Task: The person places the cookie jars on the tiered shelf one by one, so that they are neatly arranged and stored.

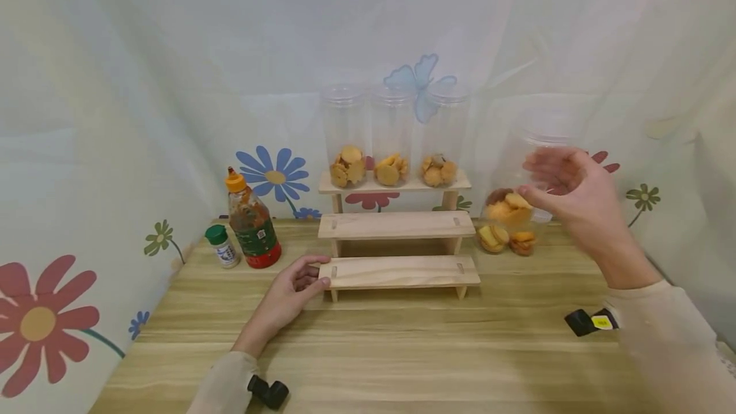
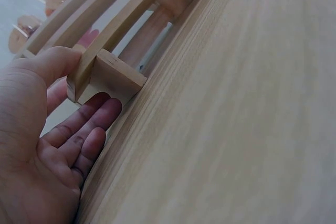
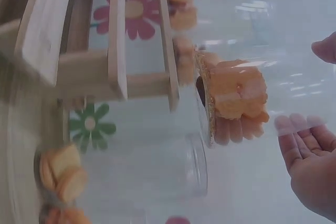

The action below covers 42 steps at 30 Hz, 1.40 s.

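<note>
With my right hand gripping the clear jar and my left hand pinching the wooden shelf, a low swing could topple the two table jars.

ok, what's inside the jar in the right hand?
A heap of orange-gold biscuit-like pieces at the bottom of the clear jar. Any buried mid-heap are hidden by the outer ones.
</note>
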Tool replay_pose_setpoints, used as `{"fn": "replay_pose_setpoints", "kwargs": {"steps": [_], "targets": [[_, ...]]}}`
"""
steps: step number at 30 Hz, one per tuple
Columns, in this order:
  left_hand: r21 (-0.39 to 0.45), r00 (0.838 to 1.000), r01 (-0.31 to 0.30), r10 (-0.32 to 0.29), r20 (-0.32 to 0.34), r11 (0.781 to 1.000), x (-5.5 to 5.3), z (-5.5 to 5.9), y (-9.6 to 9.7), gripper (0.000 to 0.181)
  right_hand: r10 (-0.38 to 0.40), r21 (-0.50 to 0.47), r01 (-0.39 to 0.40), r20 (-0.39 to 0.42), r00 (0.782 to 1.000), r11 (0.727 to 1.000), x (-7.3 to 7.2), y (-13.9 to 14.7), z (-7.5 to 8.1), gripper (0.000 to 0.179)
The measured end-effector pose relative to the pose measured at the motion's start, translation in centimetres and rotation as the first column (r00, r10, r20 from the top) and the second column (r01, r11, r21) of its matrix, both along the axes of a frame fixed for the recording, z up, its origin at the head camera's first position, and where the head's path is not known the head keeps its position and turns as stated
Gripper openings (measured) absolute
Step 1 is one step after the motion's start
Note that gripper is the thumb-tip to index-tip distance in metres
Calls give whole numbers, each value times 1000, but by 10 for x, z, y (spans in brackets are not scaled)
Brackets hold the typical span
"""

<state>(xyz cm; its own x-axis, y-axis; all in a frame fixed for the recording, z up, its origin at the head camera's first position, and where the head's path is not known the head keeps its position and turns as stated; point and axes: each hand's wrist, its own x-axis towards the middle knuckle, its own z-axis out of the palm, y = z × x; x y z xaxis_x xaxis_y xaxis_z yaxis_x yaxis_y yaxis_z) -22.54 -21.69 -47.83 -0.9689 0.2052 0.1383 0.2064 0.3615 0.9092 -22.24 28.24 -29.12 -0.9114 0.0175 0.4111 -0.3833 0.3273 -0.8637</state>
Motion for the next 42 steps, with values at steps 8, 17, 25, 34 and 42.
{"fn": "replay_pose_setpoints", "kwargs": {"steps": [8, 17, 25, 34, 42], "targets": [[-8, 1000, -5, 5, 7, 1000, -1, -1, 0, 44, 160, -91, -167, -72, 984, 982, -17, -57, -1, 56], [0, 1000, 12, -12, -12, 1000, -4, -3, -1, 43, 259, -107, -268, -90, 962, 957, -37, -126, -4, 58], [0, 999, 21, -21, -33, 1000, -3, -3, -2, 44, 315, -127, -327, -109, 943, 936, -53, -175, -11, 60], [-6, 999, 27, -27, -26, 1000, -4, -3, -3, 43, 338, -137, -347, -88, 937, 928, -64, -212, -27, 63], [-5, 999, 26, -26, -29, 1000, -3, -3, -2, 43, 298, -161, -299, -32, 954, 941, -70, -238, -42, 68]]}}
